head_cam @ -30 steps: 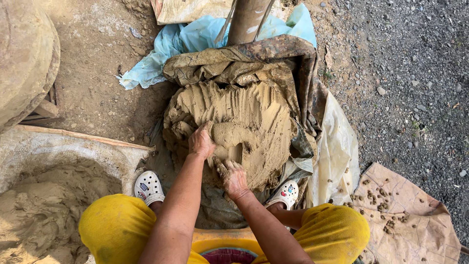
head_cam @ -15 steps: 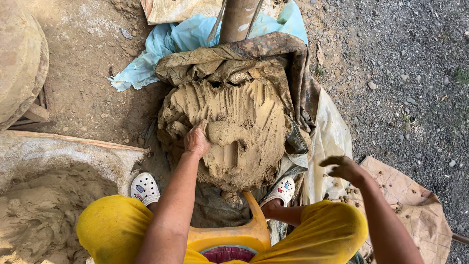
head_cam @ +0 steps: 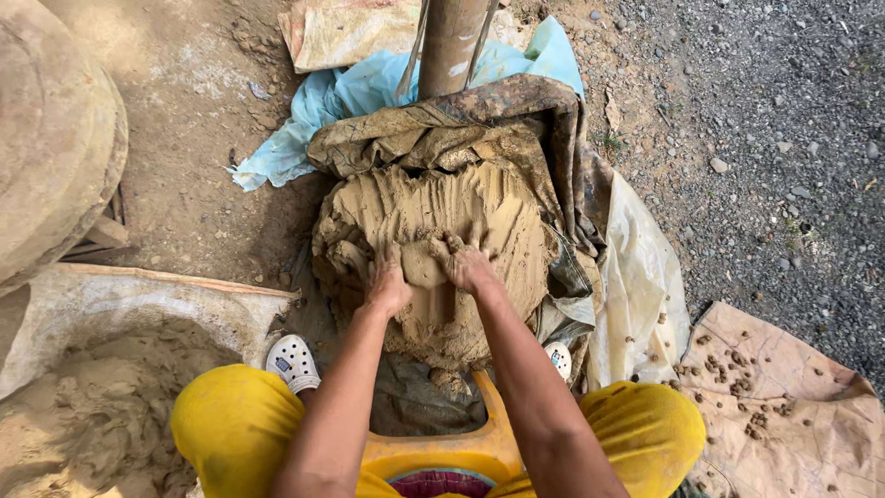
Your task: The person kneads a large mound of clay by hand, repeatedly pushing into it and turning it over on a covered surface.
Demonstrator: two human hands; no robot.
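A big mound of wet clay (head_cam: 433, 249) sits at the middle of the view, heaped on a crumpled, mud-stained tarpaulin (head_cam: 479, 115) spread over bare earth. Its surface is raked with finger grooves. The lower edge of the mound is hidden behind the forearms and a yellow plastic stool (head_cam: 442, 443), whose seat is cut off by the bottom edge.

Both hands press into the clay near its centre. The left hand (head_cam: 387, 281) lies at about 7 o'clock from the mound's middle, fingers (head_cam: 376, 263) spread and partly sunk in, so their tips cannot be made out. The right hand (head_cam: 468, 266) sits just beside it at 5 o'clock, fingers (head_cam: 454, 245) curled over a raised lump of clay between the two hands; how tightly they close on it cannot be told, as clay coats them. Neither hand is clenched in a fist.

At 12 o'clock a brown post (head_cam: 452, 41) rises out of view, with a pale blue plastic sheet (head_cam: 369, 88) under the tarpaulin. At 3 o'clock a cream plastic sack (head_cam: 641, 277) hangs off the heap, beyond it grey gravel (head_cam: 784, 120). At 4 o'clock a brown cloth (head_cam: 793, 397) carries small dark pellets. A white perforated clog (head_cam: 293, 360) shows at 7 o'clock; its partner (head_cam: 558, 358) peeps out behind the right forearm. Yellow trouser knees (head_cam: 235, 424) frame the bottom. At 8 o'clock a sack of loose clay (head_cam: 101, 397) lies open; at 10 o'clock a large rounded, mud-coated object (head_cam: 51, 138) is cut off by the edge.
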